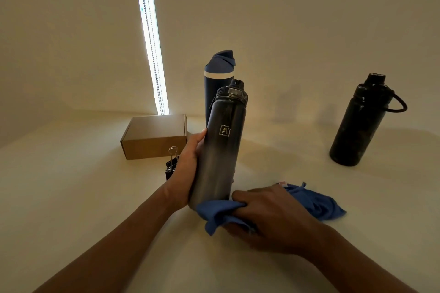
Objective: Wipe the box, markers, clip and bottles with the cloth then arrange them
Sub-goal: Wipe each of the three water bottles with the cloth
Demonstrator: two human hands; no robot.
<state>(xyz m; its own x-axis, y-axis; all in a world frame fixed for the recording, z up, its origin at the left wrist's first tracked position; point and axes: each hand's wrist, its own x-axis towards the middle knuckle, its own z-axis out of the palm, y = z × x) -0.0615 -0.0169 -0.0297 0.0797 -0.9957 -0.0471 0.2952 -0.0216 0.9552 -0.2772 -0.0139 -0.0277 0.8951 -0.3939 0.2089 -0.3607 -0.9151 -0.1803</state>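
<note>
My left hand grips a tall black-to-grey bottle around its lower half, holding it tilted above the table. My right hand holds a blue cloth bunched against the bottle's base. A navy bottle with a white band stands behind it. A black bottle with a loop handle stands at the right. A brown cardboard box lies at the left, with a black binder clip in front of it, partly hidden by my left hand. No markers are in view.
The white table meets a plain wall at the back. A bright strip of window with a bead chain runs down the wall behind the box.
</note>
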